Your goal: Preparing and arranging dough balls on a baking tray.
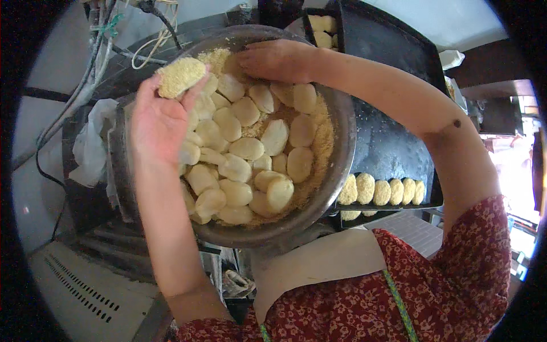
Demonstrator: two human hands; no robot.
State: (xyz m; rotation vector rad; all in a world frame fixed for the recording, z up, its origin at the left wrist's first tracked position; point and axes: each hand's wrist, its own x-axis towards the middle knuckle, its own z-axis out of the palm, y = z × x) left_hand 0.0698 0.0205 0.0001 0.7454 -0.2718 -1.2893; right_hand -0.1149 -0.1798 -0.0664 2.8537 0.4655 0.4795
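My left hand [160, 117] is raised over the left rim of a large round metal bowl [348, 145]. Its fingers grip an oval dough piece [183, 78] coated in pale yellow crumbs. Inside the bowl, at its far side, my right hand [271, 62] reaches down to the crumbs [322, 141]. Shadow darkens those fingers, and whether they hold anything is unclear. Many smooth, uncoated oval dough pieces [247, 148] lie heaped in the bowl, some overlapping, with crumbs showing between them and along the right wall.
Right of the bowl is a black baking tray [384, 132] with a row of crumb-coated pieces [382, 192] along its near edge. Another tray [341, 25] with coated pieces sits at the back. Cables [96, 64] hang at the left, above a plastic bag [94, 143].
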